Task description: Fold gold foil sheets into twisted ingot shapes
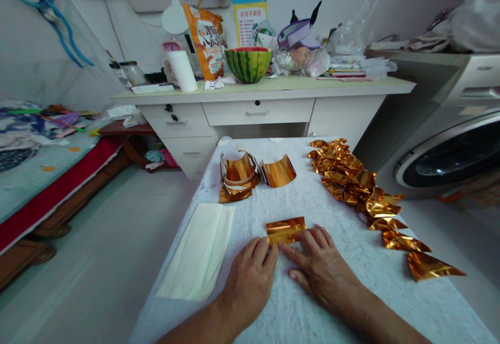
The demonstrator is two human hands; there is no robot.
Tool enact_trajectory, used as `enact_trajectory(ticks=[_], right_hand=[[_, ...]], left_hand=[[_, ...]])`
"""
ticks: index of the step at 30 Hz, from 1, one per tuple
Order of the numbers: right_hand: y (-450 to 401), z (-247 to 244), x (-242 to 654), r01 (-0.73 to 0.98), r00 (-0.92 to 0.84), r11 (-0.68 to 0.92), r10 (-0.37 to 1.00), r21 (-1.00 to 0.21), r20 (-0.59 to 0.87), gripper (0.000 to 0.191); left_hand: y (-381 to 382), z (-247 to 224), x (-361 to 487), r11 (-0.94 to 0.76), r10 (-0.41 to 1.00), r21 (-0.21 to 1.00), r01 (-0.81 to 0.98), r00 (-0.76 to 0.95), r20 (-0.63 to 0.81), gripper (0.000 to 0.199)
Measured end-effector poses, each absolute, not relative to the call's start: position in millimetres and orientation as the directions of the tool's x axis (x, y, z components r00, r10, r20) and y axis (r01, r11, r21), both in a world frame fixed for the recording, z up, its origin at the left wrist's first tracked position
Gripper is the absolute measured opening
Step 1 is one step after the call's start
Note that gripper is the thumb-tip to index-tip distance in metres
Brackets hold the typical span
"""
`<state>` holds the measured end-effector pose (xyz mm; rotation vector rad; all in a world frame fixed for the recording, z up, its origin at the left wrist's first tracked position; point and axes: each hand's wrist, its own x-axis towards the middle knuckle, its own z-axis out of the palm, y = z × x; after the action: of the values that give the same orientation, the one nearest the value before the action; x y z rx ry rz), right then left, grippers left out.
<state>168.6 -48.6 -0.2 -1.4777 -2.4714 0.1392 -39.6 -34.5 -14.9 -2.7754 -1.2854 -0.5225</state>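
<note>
A small copper-gold foil sheet (pixel 285 229) lies on the cloth-covered table (pixel 273 203), with its edges slightly curled. My left hand (pixel 253 271) is at the sheet's lower left corner, its fingers closed on that corner. My right hand (pixel 322 263) has its fingers apart, with fingertips resting on the sheet's right side and lower edge. Beyond the sheet stand curved foil pieces, a stack (pixel 238 172) at the left and a single one (pixel 279 171) beside it. A long pile of folded foil pieces (pixel 351 177) runs down the table's right side.
A pale folded paper or cloth (pixel 197 250) lies on the table's left side. Behind stands a white desk (pixel 258 110) with a watermelon-patterned bowl (pixel 248 64) and an orange pouch (pixel 205 42). A washing machine (pixel 449 115) is at the right, a bed (pixel 50 177) at the left.
</note>
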Motion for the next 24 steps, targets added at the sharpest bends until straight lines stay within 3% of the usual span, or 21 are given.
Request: enact_trajectory(ticks=[5, 8, 14, 19, 24], right_hand=[[-47.8, -0.7, 168.7, 0.854, -0.450, 0.476, 0.879, -0.211, 0.158, 0.047], [-47.0, -0.4, 168.3, 0.853, -0.447, 0.475, 0.879, -0.216, 0.165, 0.046], [-47.1, -0.2, 168.7, 0.843, -0.436, 0.476, 0.877, -0.250, 0.201, 0.040], [-40.1, -4.9, 170.3, 0.832, -0.339, 0.407, 0.911, -0.377, 0.236, 0.029], [-24.5, -9.3, 168.8, 0.818, -0.232, 0.307, 0.950, -0.487, 0.209, 0.017]], left_hand=[[-20.9, -0.6, -35.8, -0.473, 0.881, 0.463, 0.750, 0.419, 0.220, 0.021], [-11.3, 4.8, -32.9, -0.376, 0.919, 0.592, 0.712, 0.367, 0.143, 0.013], [-4.6, 6.2, -28.9, -0.309, 0.938, 0.573, 0.759, 0.342, 0.051, 0.015], [3.1, 11.9, -27.5, -0.294, 0.921, 0.560, 0.775, 0.387, -0.053, 0.011], [4.9, 13.9, -27.4, -0.311, 0.910, 0.563, 0.766, 0.411, -0.056, 0.008]])
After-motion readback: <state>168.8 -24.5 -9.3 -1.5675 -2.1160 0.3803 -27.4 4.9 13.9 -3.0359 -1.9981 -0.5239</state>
